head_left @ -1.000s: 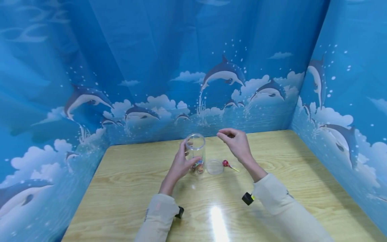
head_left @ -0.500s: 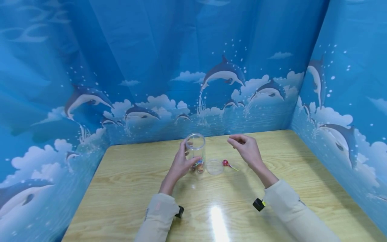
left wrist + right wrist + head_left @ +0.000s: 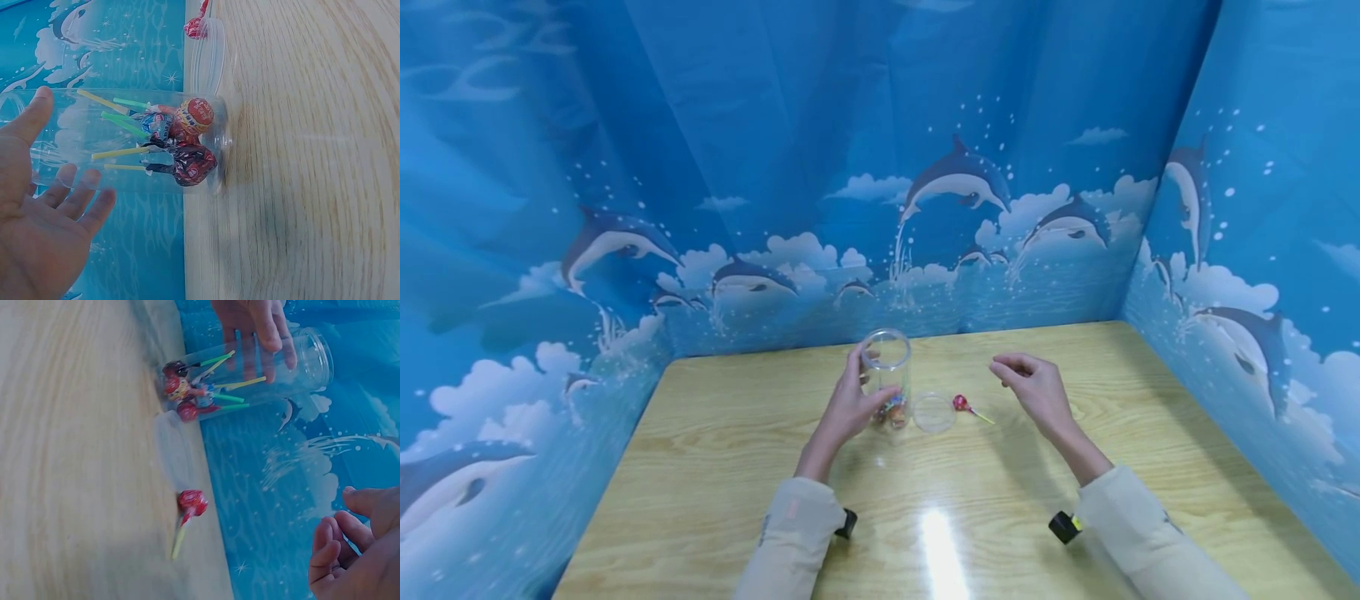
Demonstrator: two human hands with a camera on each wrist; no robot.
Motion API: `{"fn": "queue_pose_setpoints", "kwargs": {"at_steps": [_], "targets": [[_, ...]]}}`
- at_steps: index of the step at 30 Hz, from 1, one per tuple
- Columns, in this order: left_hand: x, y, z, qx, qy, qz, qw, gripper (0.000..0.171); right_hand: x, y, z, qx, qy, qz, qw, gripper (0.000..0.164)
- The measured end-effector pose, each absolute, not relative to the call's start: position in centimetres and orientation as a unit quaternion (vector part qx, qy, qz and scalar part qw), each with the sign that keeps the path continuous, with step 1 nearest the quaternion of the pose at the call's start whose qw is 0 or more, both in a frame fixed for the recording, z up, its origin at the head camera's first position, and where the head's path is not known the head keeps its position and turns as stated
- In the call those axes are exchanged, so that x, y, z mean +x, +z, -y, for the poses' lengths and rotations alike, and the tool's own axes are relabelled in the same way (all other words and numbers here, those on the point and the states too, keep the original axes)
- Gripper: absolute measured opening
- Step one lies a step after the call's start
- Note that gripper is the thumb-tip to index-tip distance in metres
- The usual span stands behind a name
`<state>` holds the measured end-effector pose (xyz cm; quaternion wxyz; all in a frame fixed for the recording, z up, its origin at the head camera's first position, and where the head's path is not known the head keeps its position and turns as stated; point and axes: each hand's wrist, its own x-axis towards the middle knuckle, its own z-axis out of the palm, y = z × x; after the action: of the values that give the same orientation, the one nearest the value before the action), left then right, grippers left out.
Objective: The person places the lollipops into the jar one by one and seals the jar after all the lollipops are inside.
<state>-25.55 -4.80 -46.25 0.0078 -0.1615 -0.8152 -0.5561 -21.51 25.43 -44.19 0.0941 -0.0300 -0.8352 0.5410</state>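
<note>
My left hand (image 3: 852, 404) holds a clear plastic jar (image 3: 891, 375) upright on the table, thumb on the near side and fingers round the far side. Several wrapped lollipops (image 3: 187, 137) lie at the bottom of the jar, their yellow and green sticks pointing up. The jar's mouth is uncovered. Right beside its base lies a clear round lid (image 3: 934, 413). Just past the lid, a single red-wrapped lollipop (image 3: 961, 403) with a yellow stick rests on the wood. My right hand (image 3: 1037, 387) hovers above and to the right of that lollipop, fingers loosely bent, with nothing in them.
A light wood-grain table (image 3: 715, 500) carries everything. Blue curtains (image 3: 820, 167) printed with dolphins stand behind it and along both sides. Each sleeve cuff has a small black camera (image 3: 1064, 527) on it.
My right hand has moved right and slightly toward me, away from the jar. My left hand, the jar, the lid and the loose lollipop have stayed in place.
</note>
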Motion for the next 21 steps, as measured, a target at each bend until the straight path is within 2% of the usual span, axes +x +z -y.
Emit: {"fn": "queue_pose_setpoints", "kwargs": {"at_steps": [21], "targets": [[-25.4, -46.2, 4.9, -0.171, -0.561, 0.81, 0.009, 0.095, -20.0, -48.6, -26.7, -0.071, 0.518, 0.851, 0.05, 0.038]]}}
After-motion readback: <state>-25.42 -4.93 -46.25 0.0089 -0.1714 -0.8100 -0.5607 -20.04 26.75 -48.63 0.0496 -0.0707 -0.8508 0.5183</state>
